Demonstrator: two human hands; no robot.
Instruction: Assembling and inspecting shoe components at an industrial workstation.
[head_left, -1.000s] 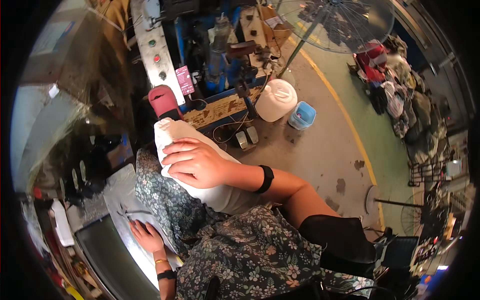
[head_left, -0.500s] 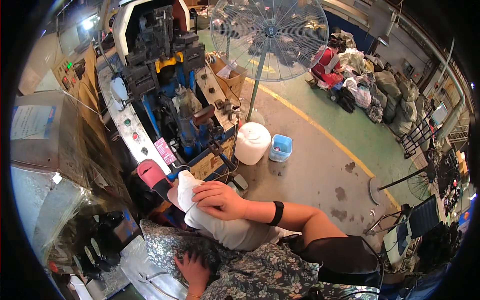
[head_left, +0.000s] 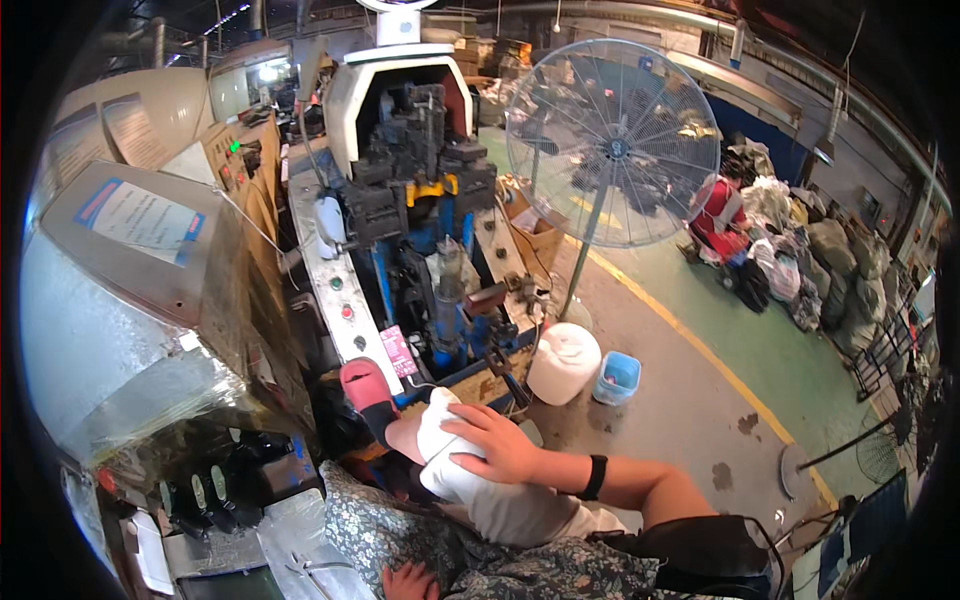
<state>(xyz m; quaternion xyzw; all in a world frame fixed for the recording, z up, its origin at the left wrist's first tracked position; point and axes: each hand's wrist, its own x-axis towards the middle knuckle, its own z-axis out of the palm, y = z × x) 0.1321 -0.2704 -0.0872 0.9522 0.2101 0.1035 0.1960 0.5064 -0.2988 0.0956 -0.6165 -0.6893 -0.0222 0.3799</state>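
My right hand lies over the knee of my raised leg, on the white trouser leg, its fingers stretched out and holding nothing. A black wristband is on that wrist. Beyond the knee, my foot wears a pink slipper and is propped at the near edge of a machine. At the lower edge my left hand rests on the dark floral cloth over my lap. Its fingers lie flat, and part of this hand is cut off by the picture's edge.
Right of the machine stand a white drum, a light blue bucket and a large standing fan. Another person sits by piled sacks. Several black shoe-shaped pieces lie at lower left beside a metal housing.
The view has tilted up and turned left, so the scene sits lower and further right. My right hand's fingers have spread over the knee. Less of my left hand shows.
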